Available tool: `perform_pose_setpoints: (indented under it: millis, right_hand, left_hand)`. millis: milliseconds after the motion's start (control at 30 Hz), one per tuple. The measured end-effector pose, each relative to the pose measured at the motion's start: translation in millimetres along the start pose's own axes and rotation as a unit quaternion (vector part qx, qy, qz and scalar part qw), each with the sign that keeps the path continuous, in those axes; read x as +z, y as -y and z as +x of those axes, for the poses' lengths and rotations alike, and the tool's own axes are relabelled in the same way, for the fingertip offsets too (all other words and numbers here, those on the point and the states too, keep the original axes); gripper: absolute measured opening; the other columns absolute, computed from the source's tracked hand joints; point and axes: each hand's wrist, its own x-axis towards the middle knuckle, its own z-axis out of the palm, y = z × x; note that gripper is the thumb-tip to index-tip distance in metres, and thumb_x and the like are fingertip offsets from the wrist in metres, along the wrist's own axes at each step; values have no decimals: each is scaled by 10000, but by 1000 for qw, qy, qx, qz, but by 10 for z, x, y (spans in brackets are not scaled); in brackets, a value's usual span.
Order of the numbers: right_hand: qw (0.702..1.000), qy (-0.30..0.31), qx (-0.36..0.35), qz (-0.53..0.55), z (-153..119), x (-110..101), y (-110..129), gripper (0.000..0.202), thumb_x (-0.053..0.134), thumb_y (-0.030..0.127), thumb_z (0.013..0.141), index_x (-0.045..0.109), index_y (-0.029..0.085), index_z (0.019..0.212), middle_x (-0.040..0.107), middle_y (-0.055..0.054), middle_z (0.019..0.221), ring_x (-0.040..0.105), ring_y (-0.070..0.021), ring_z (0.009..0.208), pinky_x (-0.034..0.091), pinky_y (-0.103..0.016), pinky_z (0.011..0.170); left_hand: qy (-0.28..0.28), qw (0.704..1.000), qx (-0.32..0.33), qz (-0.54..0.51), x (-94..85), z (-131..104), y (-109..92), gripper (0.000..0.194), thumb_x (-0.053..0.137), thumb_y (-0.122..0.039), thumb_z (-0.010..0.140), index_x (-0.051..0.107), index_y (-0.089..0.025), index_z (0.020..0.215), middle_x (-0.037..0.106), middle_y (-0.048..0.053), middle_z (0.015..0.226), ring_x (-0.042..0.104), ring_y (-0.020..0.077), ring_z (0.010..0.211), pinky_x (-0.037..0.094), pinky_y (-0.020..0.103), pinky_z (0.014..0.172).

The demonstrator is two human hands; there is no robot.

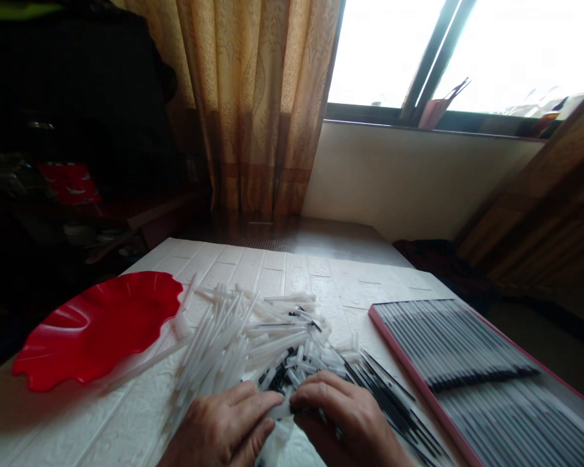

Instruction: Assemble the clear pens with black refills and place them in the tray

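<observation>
My left hand (228,418) and my right hand (343,412) meet at the front of the table, with fingers closed around a small whitish translucent plastic piece (283,410). A dark bit shows at my right fingertips; blur and the fingers hide its shape. Just beyond lie short clear and black caps (292,366) in a loose heap. Translucent white pen barrels (219,340) are piled behind my left hand. Thin black pen refills (394,399) lie in a bundle beside my right hand.
A pink-edged tray (421,384) at the right holds rows of clear pens with black parts. To the left sits a red wavy-rimmed dish (97,324). Everything rests on a white brick-patterned table cover (272,263). Behind are a curtain (257,97) and a window (384,52).
</observation>
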Motion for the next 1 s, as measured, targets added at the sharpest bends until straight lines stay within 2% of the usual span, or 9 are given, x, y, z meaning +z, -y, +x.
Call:
perform_pose_setpoints:
  millis: [167,300,400,600,767,833,900,1000]
  right_hand:
    - [1000,-6,-17,-6,0,-3,0,123,591,116,912,708,153,913,737,-90,763,707,-158,651,543,-178,639]
    - [998,-19,-38,-36,-11,3,1,147,568,200,964,693,164,895,726,-65,723,688,-146,605,525,-179,599]
    - [995,-20,-39,-85,-32,29,-14,267,499,252,1008,676,173,823,679,-35,650,642,-131,539,477,-188,539]
    - [975,-39,-57,-209,-60,127,-47,522,368,267,1050,555,202,567,549,8,487,519,-105,403,326,-243,436]
    - [983,-15,-24,-181,-87,172,-68,610,299,278,1072,487,207,496,494,30,411,463,-74,342,290,-236,411]
    - [990,3,-2,-144,-95,156,-63,615,291,309,1076,496,204,506,509,28,422,491,-73,360,308,-215,418]
    - [993,8,21,-117,-88,111,-43,584,313,356,1067,549,198,557,561,15,474,543,-86,405,342,-200,434]
    - [997,21,42,-64,-50,18,-10,358,434,343,1016,661,173,798,682,-18,655,650,-113,551,444,-174,527]
  left_hand:
    - [10,1000,3,3,19,-21,26,292,390,-309,1059,638,-236,1194,746,20,839,751,136,675,571,155,629]
    - [3,1000,12,9,22,-5,20,313,352,-314,1076,635,-229,1176,742,14,821,751,133,661,570,157,612]
    - [2,1000,14,19,4,8,-9,317,339,-315,1081,641,-232,1134,732,6,789,743,133,620,565,162,575]
    - [61,998,0,28,-30,3,-61,300,348,-300,1080,633,-218,1129,719,27,788,738,167,636,575,207,590]
    - [43,999,15,9,44,-37,-29,337,333,-328,1078,649,-220,1118,690,25,738,706,158,574,541,190,506]
    - [36,999,18,5,34,-26,-33,340,335,-326,1078,654,-213,1101,696,26,733,709,152,567,540,180,503]
    - [50,999,1,3,4,-3,-47,333,337,-318,1080,649,-209,1117,719,35,779,734,157,626,566,184,567]
    - [30,1000,-2,-4,-12,18,-43,340,332,-327,1080,652,-217,1107,721,25,785,733,146,628,574,174,594]
